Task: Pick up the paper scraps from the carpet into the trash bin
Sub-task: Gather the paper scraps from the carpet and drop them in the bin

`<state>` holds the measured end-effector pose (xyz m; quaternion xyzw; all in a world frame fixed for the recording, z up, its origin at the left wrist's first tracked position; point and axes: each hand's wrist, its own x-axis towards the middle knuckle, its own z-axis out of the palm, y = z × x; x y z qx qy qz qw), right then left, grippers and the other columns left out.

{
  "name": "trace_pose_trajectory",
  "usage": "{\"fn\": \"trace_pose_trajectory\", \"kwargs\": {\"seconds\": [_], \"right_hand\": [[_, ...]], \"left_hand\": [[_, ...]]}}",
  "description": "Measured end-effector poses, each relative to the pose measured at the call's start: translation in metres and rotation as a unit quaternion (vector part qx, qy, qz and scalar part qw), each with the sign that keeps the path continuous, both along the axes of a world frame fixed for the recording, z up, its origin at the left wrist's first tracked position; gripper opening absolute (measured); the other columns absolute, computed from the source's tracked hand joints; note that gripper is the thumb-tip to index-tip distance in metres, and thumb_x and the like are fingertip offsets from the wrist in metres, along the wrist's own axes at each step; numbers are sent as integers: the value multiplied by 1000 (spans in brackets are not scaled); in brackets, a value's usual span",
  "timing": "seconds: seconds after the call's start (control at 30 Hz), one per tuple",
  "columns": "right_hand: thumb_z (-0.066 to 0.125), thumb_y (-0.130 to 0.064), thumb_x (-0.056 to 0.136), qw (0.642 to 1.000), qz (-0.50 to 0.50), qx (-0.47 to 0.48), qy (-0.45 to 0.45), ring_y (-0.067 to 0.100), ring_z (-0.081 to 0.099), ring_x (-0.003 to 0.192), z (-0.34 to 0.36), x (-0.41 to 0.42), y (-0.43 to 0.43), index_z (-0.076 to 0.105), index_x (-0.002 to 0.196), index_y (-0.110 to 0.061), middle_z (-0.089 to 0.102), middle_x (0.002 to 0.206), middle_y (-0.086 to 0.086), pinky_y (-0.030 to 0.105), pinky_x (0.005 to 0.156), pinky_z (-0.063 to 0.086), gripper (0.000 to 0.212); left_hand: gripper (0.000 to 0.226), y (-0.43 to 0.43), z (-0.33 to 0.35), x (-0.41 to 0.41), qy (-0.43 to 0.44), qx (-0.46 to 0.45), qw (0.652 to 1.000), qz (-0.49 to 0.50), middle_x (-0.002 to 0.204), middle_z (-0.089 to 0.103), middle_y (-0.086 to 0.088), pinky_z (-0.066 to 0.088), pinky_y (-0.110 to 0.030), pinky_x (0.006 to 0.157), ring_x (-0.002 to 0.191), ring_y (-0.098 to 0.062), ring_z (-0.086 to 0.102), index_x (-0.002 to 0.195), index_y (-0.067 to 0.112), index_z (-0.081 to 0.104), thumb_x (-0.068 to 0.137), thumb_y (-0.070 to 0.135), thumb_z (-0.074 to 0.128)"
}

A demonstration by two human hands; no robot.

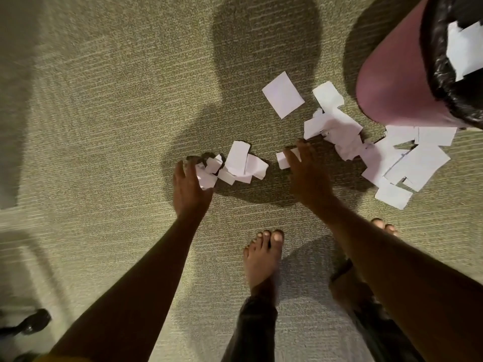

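Observation:
White paper scraps lie on the greenish carpet (109, 105). My left hand (188, 188) curls around a small crumpled pile of scraps (235, 165). My right hand (307, 173) presses its fingers on one small scrap (282, 160). A flat rectangular sheet (283, 94) lies farther out. A bigger heap of scraps (337, 126) and a spread of flat pieces (407, 163) lie beside the pink trash bin (392, 82) at the upper right. The bin has a black liner and holds some white paper (465, 48).
My bare feet (262, 259) stand on the carpet just below the hands. A dark chair caster (34, 322) shows at the lower left. A pale flat surface (10, 126) runs along the left edge.

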<state>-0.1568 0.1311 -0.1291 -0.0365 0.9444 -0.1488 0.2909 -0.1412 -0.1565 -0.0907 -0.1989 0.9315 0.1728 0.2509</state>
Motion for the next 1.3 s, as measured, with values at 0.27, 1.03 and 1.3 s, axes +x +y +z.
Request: {"fn": "trace_pose_trajectory", "kwargs": {"seconds": [0.27, 1.03, 1.3], "right_hand": [[63, -5, 90, 996, 59, 61, 33, 37, 51, 130, -9, 0, 4, 50, 145, -17, 53, 140, 15, 47, 85, 58, 58], [56, -15, 82, 983, 137, 112, 42, 37, 51, 122, -19, -1, -5, 47, 137, -6, 52, 135, 17, 43, 74, 57, 57], [37, -14, 90, 964, 229, 87, 106, 35, 57, 113, -29, 6, 4, 60, 120, -9, 58, 128, 17, 42, 73, 55, 38]], "left_hand": [[109, -2, -28, 5, -1, 28, 1000, 2, 163, 39, -14, 53, -55, 108, 145, -36, 47, 162, 18, 41, 71, 25, 100], [48, 4, -39, 37, -29, 86, 981, 171, 97, 71, -1, 49, -29, 67, 85, -22, 66, 113, 11, 71, 79, 36, 94], [31, 29, -35, 38, -98, 235, 931, 263, 122, 69, -24, 67, -43, 70, 93, -28, 71, 121, 8, 63, 95, 11, 81]]}}
